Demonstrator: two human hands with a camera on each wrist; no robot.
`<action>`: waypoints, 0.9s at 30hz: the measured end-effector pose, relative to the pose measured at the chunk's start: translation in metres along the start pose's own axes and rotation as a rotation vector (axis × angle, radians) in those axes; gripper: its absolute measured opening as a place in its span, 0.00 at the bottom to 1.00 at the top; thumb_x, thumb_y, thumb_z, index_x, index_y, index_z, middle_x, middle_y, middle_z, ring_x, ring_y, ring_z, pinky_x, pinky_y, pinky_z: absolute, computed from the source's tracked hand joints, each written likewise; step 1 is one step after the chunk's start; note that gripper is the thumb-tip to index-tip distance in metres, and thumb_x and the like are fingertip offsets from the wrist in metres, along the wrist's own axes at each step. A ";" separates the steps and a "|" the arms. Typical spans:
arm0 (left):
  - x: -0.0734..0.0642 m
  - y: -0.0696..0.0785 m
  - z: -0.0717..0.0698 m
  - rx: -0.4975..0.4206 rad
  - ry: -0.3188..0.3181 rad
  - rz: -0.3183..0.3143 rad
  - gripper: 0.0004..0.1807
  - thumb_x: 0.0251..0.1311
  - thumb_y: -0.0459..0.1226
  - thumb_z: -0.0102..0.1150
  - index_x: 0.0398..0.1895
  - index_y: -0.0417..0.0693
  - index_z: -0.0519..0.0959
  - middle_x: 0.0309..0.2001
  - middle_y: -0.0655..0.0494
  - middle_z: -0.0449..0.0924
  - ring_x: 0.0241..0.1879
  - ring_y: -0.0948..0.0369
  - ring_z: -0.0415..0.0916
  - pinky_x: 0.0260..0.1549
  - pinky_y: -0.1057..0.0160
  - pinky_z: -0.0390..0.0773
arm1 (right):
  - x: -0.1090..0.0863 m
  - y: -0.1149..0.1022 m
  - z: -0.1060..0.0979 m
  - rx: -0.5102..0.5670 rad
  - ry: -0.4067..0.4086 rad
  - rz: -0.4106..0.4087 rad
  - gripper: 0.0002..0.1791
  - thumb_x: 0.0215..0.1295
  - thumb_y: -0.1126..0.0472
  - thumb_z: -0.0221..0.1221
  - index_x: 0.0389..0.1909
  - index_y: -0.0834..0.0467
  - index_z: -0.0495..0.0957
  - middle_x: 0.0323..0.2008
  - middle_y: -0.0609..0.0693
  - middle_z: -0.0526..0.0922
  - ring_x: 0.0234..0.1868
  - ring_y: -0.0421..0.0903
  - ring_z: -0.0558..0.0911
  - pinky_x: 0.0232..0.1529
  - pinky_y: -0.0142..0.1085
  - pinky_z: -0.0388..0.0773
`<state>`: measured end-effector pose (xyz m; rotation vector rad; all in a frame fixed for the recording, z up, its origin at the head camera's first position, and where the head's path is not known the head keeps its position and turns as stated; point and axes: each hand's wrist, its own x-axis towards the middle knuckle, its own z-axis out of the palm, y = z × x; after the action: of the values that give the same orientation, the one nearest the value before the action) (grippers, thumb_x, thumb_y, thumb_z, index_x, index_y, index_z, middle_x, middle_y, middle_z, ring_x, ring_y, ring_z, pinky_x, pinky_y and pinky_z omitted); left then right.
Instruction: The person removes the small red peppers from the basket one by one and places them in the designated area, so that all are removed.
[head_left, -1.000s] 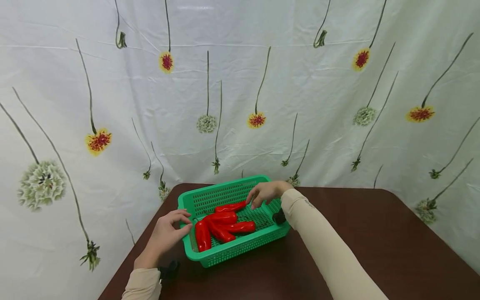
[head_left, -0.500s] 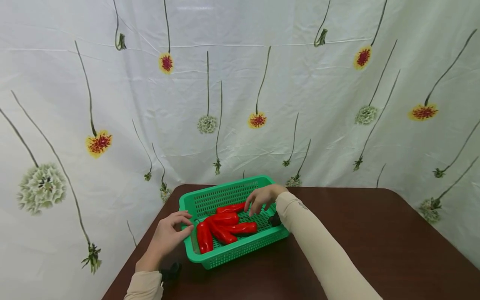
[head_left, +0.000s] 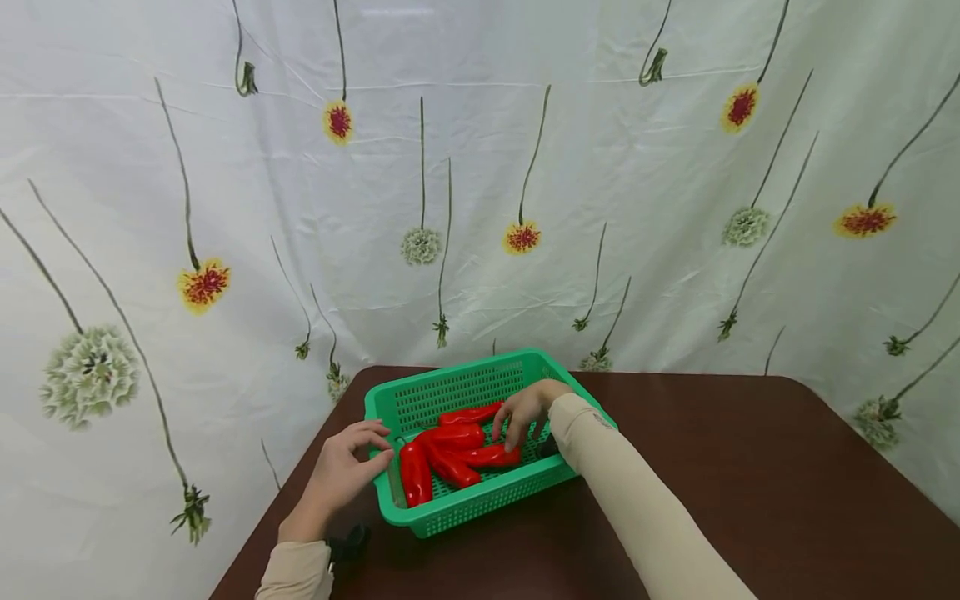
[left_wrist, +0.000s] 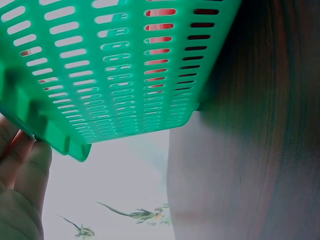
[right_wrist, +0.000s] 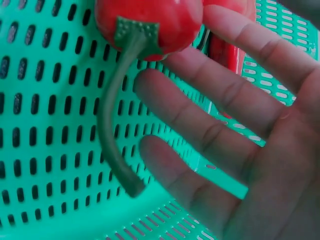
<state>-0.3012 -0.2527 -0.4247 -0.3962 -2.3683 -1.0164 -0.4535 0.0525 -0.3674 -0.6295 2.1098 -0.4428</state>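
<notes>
In the head view, a green plastic basket (head_left: 487,496) holds several long red peppers (head_left: 415,475). My left hand (head_left: 337,471) is at the basket's left end, thumb and fingers bent about the rim; the left wrist view shows its fingers (left_wrist: 32,172) against the rim's outer edge. Inside the basket, my right hand (head_left: 525,408) reaches down over the front right pepper (head_left: 495,456). Seen from the right wrist, its fingers are spread and slightly bent, with the fingertips close to a red pepper (right_wrist: 150,25) with a curved green stem (right_wrist: 107,120). Whether they touch it I cannot tell.
The basket stands at an angle on a dark brown table (head_left: 712,467). Behind the table hangs a white cloth (head_left: 480,183) printed with flowers. Another pepper (head_left: 471,415) lies along the basket's back wall. A black device (head_left: 348,546) sits at my left wrist.
My right hand has moved lower and towards the front, from the back pepper to over the front right one. The left hand stays at the rim, and the peppers lie as before.
</notes>
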 end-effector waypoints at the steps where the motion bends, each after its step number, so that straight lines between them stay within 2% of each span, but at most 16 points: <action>1: 0.000 0.000 0.000 0.001 0.003 0.001 0.07 0.54 0.29 0.69 0.27 0.53 0.86 0.47 0.51 0.86 0.56 0.46 0.79 0.49 0.58 0.83 | 0.001 0.000 -0.001 -0.007 -0.005 0.004 0.22 0.65 0.56 0.65 0.60 0.48 0.77 0.57 0.47 0.78 0.55 0.46 0.81 0.63 0.49 0.75; 8: 0.000 0.000 -0.001 0.018 0.012 0.001 0.08 0.53 0.29 0.69 0.27 0.52 0.86 0.46 0.51 0.87 0.57 0.47 0.80 0.50 0.56 0.83 | 0.006 0.000 -0.001 -0.042 -0.042 0.024 0.24 0.65 0.56 0.65 0.62 0.49 0.75 0.56 0.48 0.79 0.56 0.46 0.81 0.60 0.47 0.78; 13: 0.000 -0.001 -0.001 0.012 0.016 0.008 0.08 0.52 0.28 0.69 0.27 0.52 0.86 0.46 0.50 0.86 0.57 0.46 0.79 0.47 0.58 0.83 | 0.006 0.000 0.003 -0.062 -0.023 0.020 0.24 0.65 0.57 0.64 0.62 0.48 0.75 0.55 0.48 0.80 0.56 0.46 0.81 0.59 0.46 0.78; 20: -0.001 0.000 -0.001 0.009 0.005 -0.007 0.07 0.53 0.29 0.69 0.28 0.52 0.86 0.46 0.51 0.86 0.58 0.46 0.79 0.50 0.55 0.83 | 0.004 0.000 0.005 -0.082 -0.012 0.012 0.23 0.66 0.58 0.64 0.62 0.49 0.75 0.53 0.47 0.81 0.56 0.46 0.81 0.59 0.45 0.77; 27: 0.000 -0.002 0.002 -0.016 0.010 -0.006 0.07 0.53 0.29 0.69 0.27 0.52 0.86 0.46 0.50 0.86 0.57 0.46 0.79 0.46 0.62 0.82 | 0.004 0.004 0.005 -0.060 -0.003 0.016 0.22 0.65 0.58 0.65 0.61 0.47 0.76 0.52 0.46 0.80 0.52 0.44 0.82 0.56 0.44 0.79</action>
<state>-0.3026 -0.2526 -0.4270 -0.3894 -2.3547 -1.0385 -0.4522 0.0529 -0.3747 -0.6475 2.1308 -0.3705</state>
